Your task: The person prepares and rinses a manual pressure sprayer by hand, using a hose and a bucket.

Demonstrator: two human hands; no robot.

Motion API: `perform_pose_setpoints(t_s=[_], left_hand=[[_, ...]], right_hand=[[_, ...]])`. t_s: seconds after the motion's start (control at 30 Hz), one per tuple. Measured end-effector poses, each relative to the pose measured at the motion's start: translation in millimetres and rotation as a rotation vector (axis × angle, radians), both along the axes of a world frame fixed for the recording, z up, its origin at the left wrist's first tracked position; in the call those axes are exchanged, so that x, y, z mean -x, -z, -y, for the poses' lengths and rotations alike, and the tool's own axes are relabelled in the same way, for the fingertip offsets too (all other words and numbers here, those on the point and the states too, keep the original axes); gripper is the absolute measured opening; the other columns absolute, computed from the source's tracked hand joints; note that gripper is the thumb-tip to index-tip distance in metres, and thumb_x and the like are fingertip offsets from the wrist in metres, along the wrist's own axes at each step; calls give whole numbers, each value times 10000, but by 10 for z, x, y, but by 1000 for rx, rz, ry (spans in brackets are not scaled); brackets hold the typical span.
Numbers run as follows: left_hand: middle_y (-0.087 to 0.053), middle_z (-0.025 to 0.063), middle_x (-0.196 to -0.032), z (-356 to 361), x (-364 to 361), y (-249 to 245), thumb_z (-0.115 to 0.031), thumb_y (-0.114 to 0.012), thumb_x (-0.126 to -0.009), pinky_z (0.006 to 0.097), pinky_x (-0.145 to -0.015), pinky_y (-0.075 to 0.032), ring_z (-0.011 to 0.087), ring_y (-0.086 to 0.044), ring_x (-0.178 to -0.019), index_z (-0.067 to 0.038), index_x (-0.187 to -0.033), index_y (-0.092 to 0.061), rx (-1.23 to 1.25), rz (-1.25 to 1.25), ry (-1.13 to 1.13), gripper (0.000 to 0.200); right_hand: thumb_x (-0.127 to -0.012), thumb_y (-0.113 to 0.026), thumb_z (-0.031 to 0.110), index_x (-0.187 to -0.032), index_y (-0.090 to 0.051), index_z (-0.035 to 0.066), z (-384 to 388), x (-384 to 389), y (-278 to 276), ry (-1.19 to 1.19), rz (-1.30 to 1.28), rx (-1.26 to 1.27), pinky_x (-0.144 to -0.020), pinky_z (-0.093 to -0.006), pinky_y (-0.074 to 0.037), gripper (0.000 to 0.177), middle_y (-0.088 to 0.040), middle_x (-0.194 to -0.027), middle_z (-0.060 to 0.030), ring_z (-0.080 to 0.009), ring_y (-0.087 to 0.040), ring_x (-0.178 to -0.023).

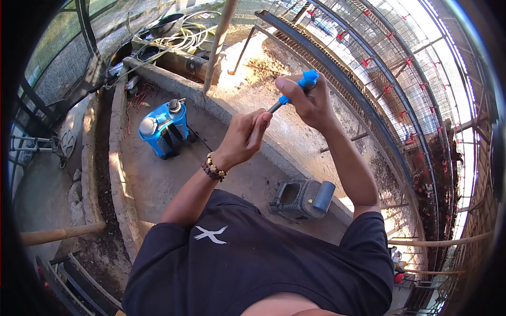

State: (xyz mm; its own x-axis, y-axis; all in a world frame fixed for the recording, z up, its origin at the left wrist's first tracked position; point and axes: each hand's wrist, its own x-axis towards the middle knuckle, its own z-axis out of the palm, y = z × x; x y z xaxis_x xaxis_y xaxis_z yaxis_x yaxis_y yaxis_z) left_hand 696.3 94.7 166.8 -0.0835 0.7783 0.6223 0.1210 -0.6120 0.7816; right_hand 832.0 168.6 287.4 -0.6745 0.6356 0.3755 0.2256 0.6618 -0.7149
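Note:
A dark thin tube of a spray wand [275, 107] runs slantwise between my two hands in the head view. My left hand [245, 134] is closed around its lower end, a beaded bracelet on the wrist. Higher and to the right, my right hand [310, 104] is closed on the wand's upper part, with the thumb along it. A blue nozzle fitting [311, 77] sticks out above that hand. On the concrete floor at left stands a blue knapsack sprayer [166, 128] with black straps. A thin dark hose [199, 140] runs from it toward my left hand.
A dark grey block-like container with a pipe piece [300, 199] sits on the floor beside me. Low concrete curbs [122, 195] and a bamboo post [220, 45] border the floor. Wire cages with red drinkers [366, 61] line the right. Coiled hoses [190, 37] lie at the back.

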Motion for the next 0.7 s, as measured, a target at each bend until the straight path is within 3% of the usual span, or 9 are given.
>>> perform_pose_setpoints(t_s=[0.13, 0.2, 0.27, 0.37, 0.4, 0.5, 0.53, 0.63, 0.7], left_hand=[[-304, 75, -527, 2, 40, -32, -226, -440, -1034, 331, -448, -285, 146, -311, -453, -23, -727, -469, -36, 36, -6, 370], [-309, 72, -528, 29, 63, -66, -228, -444, -1033, 324, -450, -287, 140, -311, -459, -22, -718, -464, -10, 20, 27, 377], [-313, 69, -529, 41, 51, -69, -225, -451, -1031, 320, -450, -287, 135, -310, -462, -21, -712, -463, 7, 7, 48, 379], [-323, 71, -529, 43, -6, -74, -213, -468, -1025, 321, -445, -283, 135, -310, -457, -16, -711, -464, 18, -5, 36, 371], [-328, 75, -528, 64, -35, -97, -209, -476, -1022, 326, -443, -282, 141, -312, -453, -13, -714, -465, 28, -4, 19, 365], [-352, 111, -512, 103, -102, -150, -192, -500, -1009, 347, -433, -285, 183, -334, -420, -5, -725, -482, 63, -33, -78, 341], [-362, 127, -504, 111, -122, -170, -186, -508, -1004, 355, -429, -287, 201, -344, -406, -2, -729, -491, 76, -47, -117, 332], [-396, 173, -498, 161, -225, -248, -179, -516, -996, 378, -425, -300, 265, -379, -385, 1, -739, -518, 102, -132, -290, 313], [-361, 114, -487, 160, -247, -241, -216, -491, -1014, 346, -434, -276, 170, -335, -412, 14, -736, -520, 117, -159, -335, 362]], right_hand=[[-834, -709, 210, -697, -630, 39, 78, -72, -45, -57, 15, 1, -460, -234, -291, 233, -488, -550, 57, -18, -391, -504], [-812, -720, 198, -760, -633, 26, 118, -49, -98, -58, -146, -5, -477, -218, -296, 199, -511, -591, 45, -16, -407, -529], [-815, -693, 205, -831, -631, 14, 148, -60, -171, -30, -234, -13, -503, -194, -303, 202, -535, -641, 23, -16, -438, -566], [-866, -657, 271, -784, -614, 17, 92, -204, -312, -40, -196, -49, -493, -209, -281, 270, -497, -604, 42, -23, -411, -552], [-937, -576, 349, -724, -584, 10, 75, -236, -359, 45, -69, -145, -477, -272, -276, 400, -456, -556, 18, -66, -380, -523], [-978, -511, 400, -690, -551, -6, 56, -272, -545, 131, 223, -275, -484, -334, -274, 499, -392, -518, -28, -113, -353, -509], [-981, -491, 443, -680, -550, -25, 76, -286, -621, 182, 308, -227, -520, -368, -334, 559, -407, -526, -84, -164, -388, -510], [-963, -511, 467, -678, -567, -44, 45, -225, -655, 310, 490, -205, -563, -372, -387, 588, -458, -539, -110, -197, -434, -528], [-942, -530, 487, -678, -589, -54, -72, -238, -543, 316, 435, -272, -594, -393, -424, 605, -502, -558, -141, -243, -491, -542]])
